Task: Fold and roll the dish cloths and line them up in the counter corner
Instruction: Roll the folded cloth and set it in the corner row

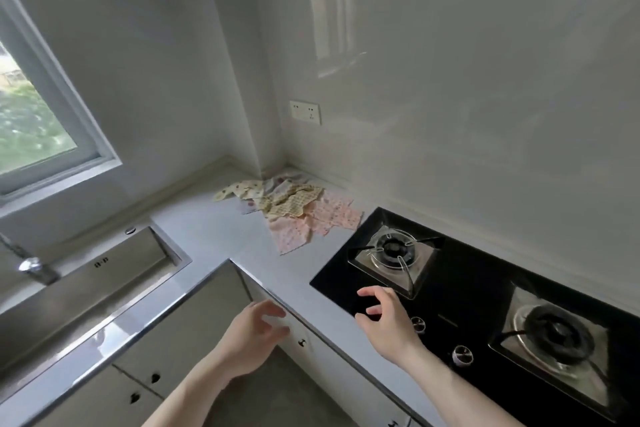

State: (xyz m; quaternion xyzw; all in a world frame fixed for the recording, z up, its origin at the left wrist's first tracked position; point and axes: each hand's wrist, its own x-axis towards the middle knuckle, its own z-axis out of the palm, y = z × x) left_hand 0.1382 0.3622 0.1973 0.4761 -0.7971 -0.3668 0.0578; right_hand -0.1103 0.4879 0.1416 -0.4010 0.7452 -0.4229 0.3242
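I find the cloths (294,210) lying in a loose, overlapping heap on the counter (214,236), pushed toward the inner corner where the two walls meet. None is folded or rolled; edges splay toward the hob (467,305) and one pink piece trails forward. I judge the task not yet begun.

My left hand (254,333) hangs in front of the counter edge, over the cabinet fronts, fingers loosely curled and grasping nothing. My right hand (384,317) hovers above the near left corner of the hob, fingers spread and relaxed, likewise empty. Both are well short of the heap, apparently raised in readiness to reach for it.

The heap sits in the very spot where the rolls must end up. I judge that the cloths will need drawing out onto the bare counter in front, between sink (104,274) and hob, to give flat working room and free the corner.

Risk noted: the trailing cloths lie just beside the nearest burner (393,250). No flame is visible.
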